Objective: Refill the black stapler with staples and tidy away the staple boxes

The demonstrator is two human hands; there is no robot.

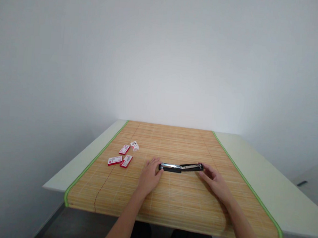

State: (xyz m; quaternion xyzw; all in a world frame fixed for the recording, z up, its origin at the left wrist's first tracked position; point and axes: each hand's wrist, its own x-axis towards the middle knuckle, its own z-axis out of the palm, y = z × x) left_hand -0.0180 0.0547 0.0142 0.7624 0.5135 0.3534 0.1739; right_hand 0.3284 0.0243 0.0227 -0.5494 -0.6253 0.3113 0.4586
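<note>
A black stapler [181,167], swung fully open so it lies flat with its metal staple channel showing, rests on the bamboo mat [169,197] near the middle. My left hand [150,175] touches its left end with the fingertips. My right hand [214,179] touches its right end. Both hands rest on the mat, fingers on the stapler's tips.
Several small red-and-white staple boxes [120,160] lie on the mat to the left, one white box [135,145] farther back. The mat has a green border and covers a pale table [280,187] standing against a white wall.
</note>
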